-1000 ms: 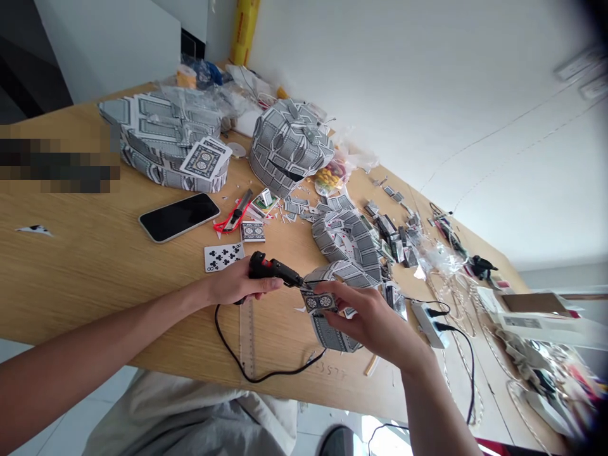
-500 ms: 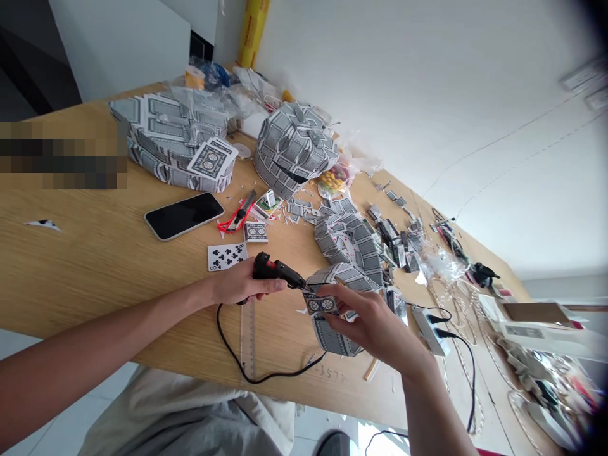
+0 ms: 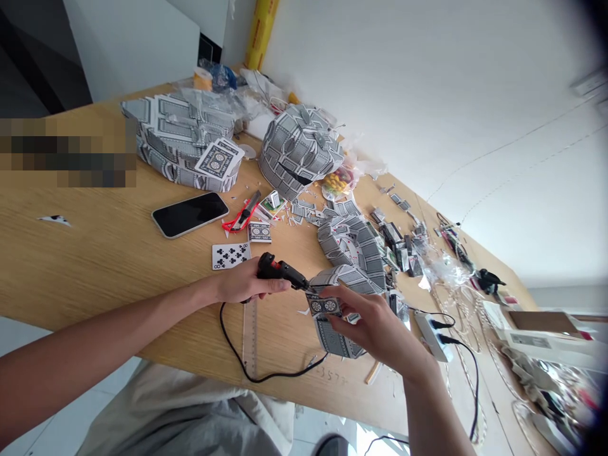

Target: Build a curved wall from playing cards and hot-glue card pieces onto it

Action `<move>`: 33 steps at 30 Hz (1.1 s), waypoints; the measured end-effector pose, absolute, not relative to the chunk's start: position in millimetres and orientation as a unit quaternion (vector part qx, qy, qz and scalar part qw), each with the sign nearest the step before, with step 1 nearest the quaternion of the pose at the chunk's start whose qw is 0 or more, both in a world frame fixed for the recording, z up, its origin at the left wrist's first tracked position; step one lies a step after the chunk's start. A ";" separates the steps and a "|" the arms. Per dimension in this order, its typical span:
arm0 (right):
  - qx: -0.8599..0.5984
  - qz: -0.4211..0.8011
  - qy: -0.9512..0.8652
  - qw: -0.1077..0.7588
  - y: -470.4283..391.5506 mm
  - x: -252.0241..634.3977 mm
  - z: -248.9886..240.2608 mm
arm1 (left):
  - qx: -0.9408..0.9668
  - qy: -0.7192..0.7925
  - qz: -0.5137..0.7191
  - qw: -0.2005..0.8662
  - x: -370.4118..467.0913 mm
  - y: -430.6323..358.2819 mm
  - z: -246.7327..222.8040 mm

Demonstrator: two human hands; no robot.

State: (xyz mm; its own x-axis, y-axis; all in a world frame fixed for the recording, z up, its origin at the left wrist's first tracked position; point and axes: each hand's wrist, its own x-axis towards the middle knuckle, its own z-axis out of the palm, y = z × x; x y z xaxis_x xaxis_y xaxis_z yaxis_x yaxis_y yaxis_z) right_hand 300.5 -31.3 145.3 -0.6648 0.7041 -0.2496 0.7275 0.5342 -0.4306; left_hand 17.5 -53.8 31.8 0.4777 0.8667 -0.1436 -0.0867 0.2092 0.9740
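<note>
My left hand [image 3: 237,282] is closed around a black hot glue gun [image 3: 282,272], whose nozzle points right and meets the upper edge of a small folded playing card [image 3: 324,306]. Thumb and fingers of my right hand [image 3: 377,320] pinch that card against the near side of a curved structure built from playing cards [image 3: 338,341]. Whether glue is coming out is too small to tell. Directly behind stands a ring-shaped card piece [image 3: 377,261]. An eight of clubs [image 3: 230,256] lies face up beside my left hand, close to another folded card [image 3: 259,232].
A phone [image 3: 190,215] and a red utility knife [image 3: 243,212] lie beyond my left hand. Two large card-built forms, one boat-like [image 3: 166,142] and one rounded [image 3: 297,149], stand at the back. A clear ruler [image 3: 249,345], the gun's cord and a power strip [image 3: 433,335] are nearby.
The whole view has shifted slightly, so things sit a little farther right. Both hands keep their grips, with the glue gun's nozzle still at the card's edge.
</note>
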 end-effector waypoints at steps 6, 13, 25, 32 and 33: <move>0.409 -0.253 0.877 0.023 -30.5 302.1 143.8 | 0.515 0.383 0.348 0.683 17.5 -53.7 30.7; 0.407 -0.254 0.877 0.019 -30.7 302.1 144.9 | 0.537 0.381 0.334 0.674 14.6 -52.6 33.4; 0.414 -0.250 0.875 0.026 -31.3 307.5 143.7 | 0.529 0.382 0.338 0.679 13.5 -50.2 29.7; 0.412 -0.253 0.875 0.019 -30.2 308.5 142.5 | 0.532 0.402 0.325 0.670 12.0 -49.3 29.9; 0.410 -0.252 0.876 0.019 -30.0 308.5 142.3 | 0.533 0.403 0.324 0.670 11.5 -49.3 30.5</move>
State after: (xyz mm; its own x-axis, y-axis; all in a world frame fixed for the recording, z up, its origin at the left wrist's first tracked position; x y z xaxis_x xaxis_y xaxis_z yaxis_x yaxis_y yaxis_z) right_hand 308.5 -30.0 142.3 -0.6628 0.7096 -0.2390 0.7283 0.5367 -0.4260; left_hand 11.5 -49.3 30.5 0.4664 0.8629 -0.1947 -0.0047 0.2225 0.9749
